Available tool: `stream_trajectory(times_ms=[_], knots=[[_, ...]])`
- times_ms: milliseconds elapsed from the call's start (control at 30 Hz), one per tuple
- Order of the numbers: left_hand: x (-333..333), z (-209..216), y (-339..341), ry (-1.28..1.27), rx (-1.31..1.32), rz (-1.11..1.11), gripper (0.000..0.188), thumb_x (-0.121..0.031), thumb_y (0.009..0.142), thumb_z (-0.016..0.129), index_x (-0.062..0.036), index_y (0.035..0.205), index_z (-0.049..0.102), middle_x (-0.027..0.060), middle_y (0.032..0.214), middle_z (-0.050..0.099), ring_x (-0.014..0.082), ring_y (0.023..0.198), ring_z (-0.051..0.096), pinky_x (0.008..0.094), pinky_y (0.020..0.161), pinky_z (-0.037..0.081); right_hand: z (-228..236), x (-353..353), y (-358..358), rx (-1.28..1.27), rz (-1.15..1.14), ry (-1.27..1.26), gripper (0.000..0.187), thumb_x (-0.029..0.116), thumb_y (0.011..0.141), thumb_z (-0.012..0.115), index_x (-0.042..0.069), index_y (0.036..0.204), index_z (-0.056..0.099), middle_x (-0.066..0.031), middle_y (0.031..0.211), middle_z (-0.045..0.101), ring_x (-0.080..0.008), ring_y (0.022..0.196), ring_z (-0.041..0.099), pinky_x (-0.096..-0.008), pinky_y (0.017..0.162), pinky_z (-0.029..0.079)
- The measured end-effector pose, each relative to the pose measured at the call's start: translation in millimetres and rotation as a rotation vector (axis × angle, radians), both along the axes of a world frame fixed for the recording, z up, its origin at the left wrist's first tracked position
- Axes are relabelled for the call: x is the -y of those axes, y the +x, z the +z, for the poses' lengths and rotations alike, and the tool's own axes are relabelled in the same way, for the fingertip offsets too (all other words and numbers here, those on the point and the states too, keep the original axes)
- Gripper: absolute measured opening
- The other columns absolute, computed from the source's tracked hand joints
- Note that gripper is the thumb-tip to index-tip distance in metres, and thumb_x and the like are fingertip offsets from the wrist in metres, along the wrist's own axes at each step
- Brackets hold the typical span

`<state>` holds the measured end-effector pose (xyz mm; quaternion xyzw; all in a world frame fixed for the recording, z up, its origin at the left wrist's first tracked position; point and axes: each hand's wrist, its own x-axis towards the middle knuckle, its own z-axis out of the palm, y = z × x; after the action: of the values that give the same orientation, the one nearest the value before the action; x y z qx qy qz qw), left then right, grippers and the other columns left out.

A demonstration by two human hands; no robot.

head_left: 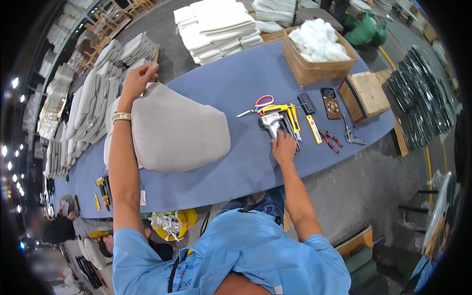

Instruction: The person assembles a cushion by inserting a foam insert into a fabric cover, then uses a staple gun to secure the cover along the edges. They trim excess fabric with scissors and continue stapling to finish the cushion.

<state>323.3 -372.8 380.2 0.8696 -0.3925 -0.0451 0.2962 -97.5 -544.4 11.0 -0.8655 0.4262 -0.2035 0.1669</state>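
Note:
A grey fabric-covered seat cushion (179, 130) lies on the blue-covered table (246, 172), left of the middle. My left hand (139, 81) is at its far left corner, fingers bent and closed on the edge. To the right, my right hand (284, 147) is on the handle of a silver staple gun (272, 123), fingers curled over it; their undersides are hidden. Close around the gun lie red-handled scissors (264, 102), a yellow-handled screwdriver (276, 109) and a yellow-and-white box cutter (313, 129).
Beyond the hand lie red-handled pliers (330, 140), a phone (330, 103) and an air blow gun (351, 132). A carton of white stuffing (317, 69) and a smaller box (365, 96) stand at the right. White cushion stacks (216, 29) are behind; a yellow bucket (186, 221) is below.

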Motion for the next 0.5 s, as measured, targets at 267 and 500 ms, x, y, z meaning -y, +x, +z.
stream_trajectory(times_ms=[267, 500], knots=[[4.3, 22.3, -4.9, 0.348, 0.468, 0.381, 0.065, -0.065, 0.096, 0.055, -0.0039, 0.09, 0.077, 0.0115, 0.077, 0.075, 0.0295, 0.078, 0.073, 0.0439, 0.075, 0.053, 5.9, 39.7, -21.6, 0.022, 0.044, 0.189, 0.053, 0.028, 0.084, 0.079, 0.011, 0.129, 0.058, -0.0161, 0.108, 0.063, -0.0384, 0.106, 0.061, -0.053, 0.089, 0.045], [-15.9, 13.1, -12.1, 0.378, 0.221, 0.52, 0.06, -0.061, 0.096, 0.058, -0.0043, 0.092, 0.077, 0.0063, 0.072, 0.074, 0.0188, 0.066, 0.071, 0.0371, 0.07, 0.054, 49.8, 103.3, 55.6, 0.218, 0.513, 0.259, 0.052, 0.021, 0.08, 0.083, 0.011, 0.127, 0.063, -0.0143, 0.125, 0.064, -0.0374, 0.116, 0.061, -0.0543, 0.097, 0.046]])
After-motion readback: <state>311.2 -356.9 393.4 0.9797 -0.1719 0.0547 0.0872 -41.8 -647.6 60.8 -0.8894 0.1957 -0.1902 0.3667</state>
